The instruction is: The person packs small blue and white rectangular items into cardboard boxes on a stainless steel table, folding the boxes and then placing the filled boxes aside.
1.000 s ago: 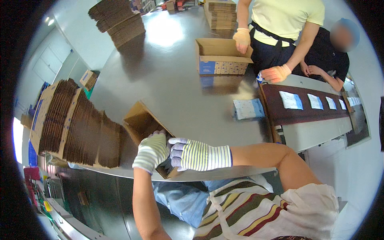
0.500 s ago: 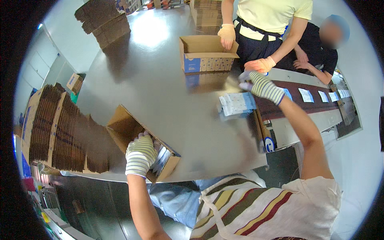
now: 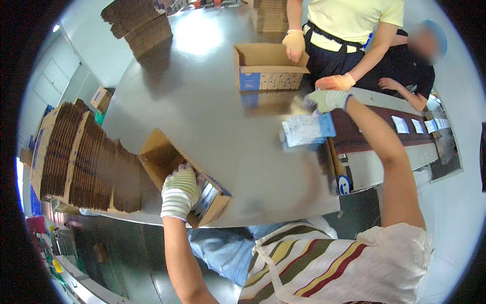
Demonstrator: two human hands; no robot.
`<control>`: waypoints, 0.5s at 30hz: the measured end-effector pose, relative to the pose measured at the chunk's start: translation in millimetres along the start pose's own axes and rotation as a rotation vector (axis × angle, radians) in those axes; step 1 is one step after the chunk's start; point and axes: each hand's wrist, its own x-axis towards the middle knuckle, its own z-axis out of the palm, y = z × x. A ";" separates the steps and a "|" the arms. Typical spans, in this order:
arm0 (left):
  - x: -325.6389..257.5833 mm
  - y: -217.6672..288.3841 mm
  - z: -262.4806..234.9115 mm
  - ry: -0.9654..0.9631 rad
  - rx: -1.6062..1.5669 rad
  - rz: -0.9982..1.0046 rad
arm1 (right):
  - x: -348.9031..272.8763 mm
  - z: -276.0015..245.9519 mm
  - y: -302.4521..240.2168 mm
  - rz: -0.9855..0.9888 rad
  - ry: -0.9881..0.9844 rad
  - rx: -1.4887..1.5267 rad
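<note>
My left hand (image 3: 181, 193), in a striped knitted glove, reaches into an open cardboard box (image 3: 215, 212) tilted at the table's front edge. Its fingers curl down against a row of blue-and-white packets (image 3: 206, 197) standing inside; the fingertips are hidden. My right hand (image 3: 331, 100), in a matching glove, is over the near end of a dark conveyor belt (image 3: 369, 137), its fingers smeared by motion. Below it lies an overlapping pile of blue-and-white packets (image 3: 304, 130) at the table's edge. A co-worker's orange-gloved hand (image 3: 335, 82) is right beside my right hand.
Another open box (image 3: 273, 80) stands farther back, with the co-worker's other gloved hand (image 3: 293, 44) at its rim. Flattened cartons (image 3: 71, 157) are stacked at left, more cartons (image 3: 144, 33) at the back. Single packets (image 3: 400, 124) lie along the belt; a second person sits beyond.
My right hand has shifted toward the co-worker's hand, its arm nearer the belt's end. The pile of packets now reaches farther right. My left hand stays in the box. The view has shifted slightly.
</note>
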 end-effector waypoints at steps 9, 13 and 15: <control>-1.5 -3.6 4.7 0.027 -0.036 -0.016 | 10.3 66.9 -59.5 -0.044 -0.080 -0.427; 2.0 2.8 -2.8 -0.016 -0.091 -0.030 | -30.1 125.4 -123.3 -0.597 0.585 -0.559; 3.4 2.8 1.8 0.035 -0.049 0.001 | -39.8 123.0 -155.9 -0.770 0.655 -0.519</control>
